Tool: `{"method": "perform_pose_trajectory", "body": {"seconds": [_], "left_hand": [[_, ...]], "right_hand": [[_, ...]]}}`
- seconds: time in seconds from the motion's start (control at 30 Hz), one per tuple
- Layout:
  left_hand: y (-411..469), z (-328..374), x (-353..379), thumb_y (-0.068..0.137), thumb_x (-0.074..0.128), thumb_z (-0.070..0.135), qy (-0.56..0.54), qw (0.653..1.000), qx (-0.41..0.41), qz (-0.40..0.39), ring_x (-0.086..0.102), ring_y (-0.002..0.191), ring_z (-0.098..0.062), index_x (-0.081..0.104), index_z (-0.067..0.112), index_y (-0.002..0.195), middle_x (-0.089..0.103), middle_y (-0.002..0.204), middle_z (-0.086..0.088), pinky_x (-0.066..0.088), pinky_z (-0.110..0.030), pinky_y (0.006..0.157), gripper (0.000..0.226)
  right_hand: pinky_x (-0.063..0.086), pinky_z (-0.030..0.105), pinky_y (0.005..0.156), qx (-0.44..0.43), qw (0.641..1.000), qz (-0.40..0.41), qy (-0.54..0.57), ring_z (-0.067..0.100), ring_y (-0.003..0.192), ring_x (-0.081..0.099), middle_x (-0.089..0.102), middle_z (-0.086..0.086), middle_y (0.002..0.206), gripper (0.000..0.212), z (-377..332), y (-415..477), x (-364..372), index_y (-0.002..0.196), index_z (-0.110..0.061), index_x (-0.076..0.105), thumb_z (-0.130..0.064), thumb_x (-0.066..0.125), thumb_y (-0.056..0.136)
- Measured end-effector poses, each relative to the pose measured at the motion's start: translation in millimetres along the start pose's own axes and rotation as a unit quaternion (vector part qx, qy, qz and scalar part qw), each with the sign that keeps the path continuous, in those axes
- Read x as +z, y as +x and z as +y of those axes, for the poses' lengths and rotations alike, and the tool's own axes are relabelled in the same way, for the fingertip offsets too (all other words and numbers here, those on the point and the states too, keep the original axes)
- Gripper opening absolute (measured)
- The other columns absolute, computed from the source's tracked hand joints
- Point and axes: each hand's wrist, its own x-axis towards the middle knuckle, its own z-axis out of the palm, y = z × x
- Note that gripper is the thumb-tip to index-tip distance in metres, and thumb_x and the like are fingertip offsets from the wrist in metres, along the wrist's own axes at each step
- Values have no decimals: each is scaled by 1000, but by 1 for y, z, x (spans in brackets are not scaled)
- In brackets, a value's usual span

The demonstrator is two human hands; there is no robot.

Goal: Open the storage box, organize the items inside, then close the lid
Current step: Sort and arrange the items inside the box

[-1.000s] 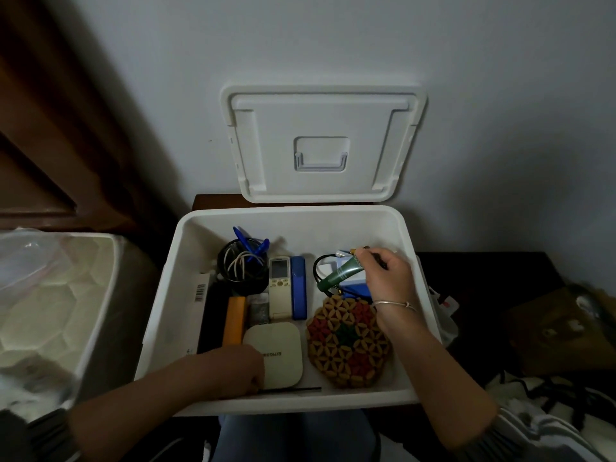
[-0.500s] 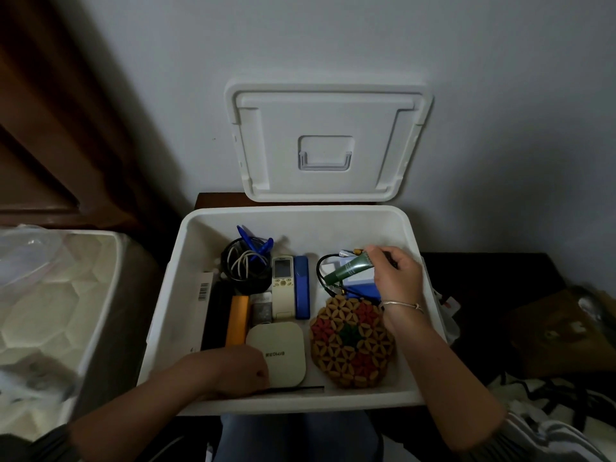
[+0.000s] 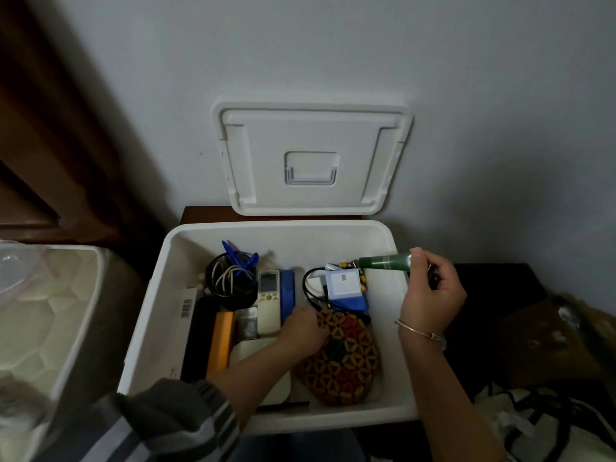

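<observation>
Over the right rim of the storage box [image 3: 333, 233], the right hand [image 3: 430, 291] pinches a green tube [image 3: 386, 262]; I'd lay it flat in the bare strip beside the woven trivet [image 3: 346, 365] (lid [image 3: 310, 135] propped open against the wall [image 3: 333, 45]). The left hand [image 3: 301, 328] touches the trivet's edge, grip unclear. The box sits on a dark wooden stand [image 3: 206, 213]; mattress [image 3: 43, 311] to its left.

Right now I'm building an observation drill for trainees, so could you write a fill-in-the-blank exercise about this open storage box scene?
1. The right hand holds a tube coloured ____.
2. The lid is off the storage box and leans on the ____ behind it.
3. The bracelet circles the person's ____ wrist.

Missing words: green; wall; right.
</observation>
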Motion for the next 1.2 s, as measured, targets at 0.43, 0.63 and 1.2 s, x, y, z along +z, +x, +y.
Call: {"method": "perform_pose_trajectory", "body": {"seconds": [0.43, 0.63, 1.2], "left_hand": [[15, -5, 7, 84, 70, 30, 41, 998, -21, -42, 52, 116, -21, 45, 16, 126, 52, 127, -5, 49, -36, 96, 51], [7, -11, 15, 86, 66, 37, 92, 995, -35, -22, 49, 92, -11, 47, 19, 112, 54, 116, -3, 41, -23, 73, 37], [61, 33, -11, 81, 68, 41, 214, 963, 122, 109, 40, 129, -20, 42, 23, 136, 44, 139, 1, 28, -41, 108, 63]], "right_hand": [[51, 22, 65, 64, 998, 5, 15, 7, 71, 61, 66, -7, 74, 14, 3, 10, 4, 76, -32, 68, -21, 68, 84], [47, 9, 62, 58, 998, 2, 12, -2, 69, 62, 66, -10, 74, 17, 0, 10, 5, 77, -31, 66, -17, 67, 85], [46, 6, 61, 19, 1000, -2, 1, -4, 70, 62, 65, -15, 71, 17, 5, 7, 6, 80, -32, 64, -16, 66, 86]]}}
